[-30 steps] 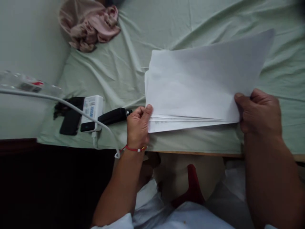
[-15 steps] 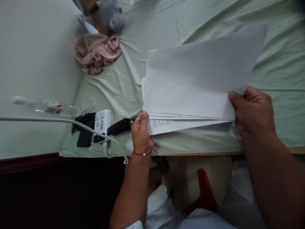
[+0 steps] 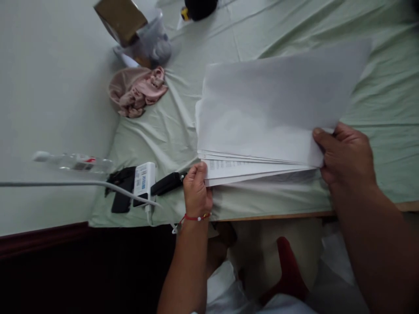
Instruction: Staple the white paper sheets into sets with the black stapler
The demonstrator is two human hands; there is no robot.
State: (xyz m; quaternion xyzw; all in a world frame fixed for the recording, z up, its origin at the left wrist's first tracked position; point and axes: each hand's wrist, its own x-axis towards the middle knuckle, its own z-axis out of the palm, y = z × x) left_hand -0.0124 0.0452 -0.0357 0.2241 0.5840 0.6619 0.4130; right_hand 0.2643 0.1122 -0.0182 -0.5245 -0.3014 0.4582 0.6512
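A stack of white paper sheets (image 3: 271, 104) is held up over the green cloth, blank side showing on top. My left hand (image 3: 197, 185), with a red string bracelet at its wrist, pinches the lower left corner. Around the lower right edge my right hand (image 3: 347, 152) is closed, thumb on top. Along the near edge the sheets are fanned apart at the left, and small print shows on a lower sheet. The fingers beneath the paper are hidden.
Left of my left hand lie a black object (image 3: 168, 184), a white power adapter (image 3: 144, 181) with a grey cable (image 3: 81, 183), and a clear bottle (image 3: 78, 162). Farther back are a pink cloth (image 3: 139, 93), a cardboard box (image 3: 121, 19) and a dark item (image 3: 200, 8).
The view has shifted, so most things sit slightly lower. At the left the near edges have spread wider, with more of the lower sheets showing. Both hands keep hold.
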